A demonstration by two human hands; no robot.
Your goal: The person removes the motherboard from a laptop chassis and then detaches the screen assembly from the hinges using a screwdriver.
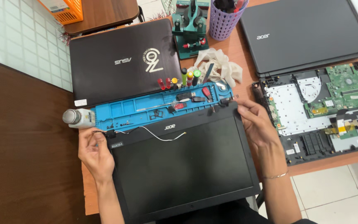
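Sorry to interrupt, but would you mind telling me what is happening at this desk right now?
A person is holding a detached laptop screen panel flat on the desk, left hand at its left corner by the hinge, right hand on the right corner. A thin white cable trails across its top edge. Beyond it lies a blue repair mat with small tools, and an opened laptop base sits to the right.

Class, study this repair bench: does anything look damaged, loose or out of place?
Yes. The black laptop screen panel held by the left hand and right hand is detached, with a thin white cable trailing loose across its top edge. To the right, an opened laptop base lies with its green circuit board exposed.
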